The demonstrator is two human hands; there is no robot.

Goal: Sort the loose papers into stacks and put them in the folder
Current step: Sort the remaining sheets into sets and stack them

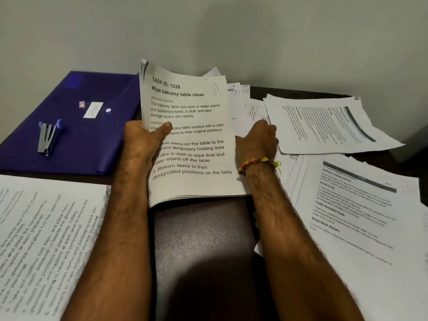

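At the near left, a stack of printed sheets [49, 246] is laid on the dark table [203, 239], its text turned sideways. Beyond it, at the far left, a purple folder [92, 140] lies flat and closed, and a stapler [47, 137] is rested on its left part. In the middle, a sheaf of papers [192, 135] headed "TASK ID: 1228" is held up off the table by the left hand [141, 140], whose thumb is pressed over the front page at the sheaf's left edge while the fingers are hidden behind. The right hand [259, 140], with a coloured thread band at the wrist, is placed just beside the sheaf's right edge, over loose papers [250, 110]; whether anything is gripped cannot be told, as the fingers are hidden. At the far right one tilted sheet [324, 126] is seen, and at the near right more printed pages [361, 228] are spread overlapping.
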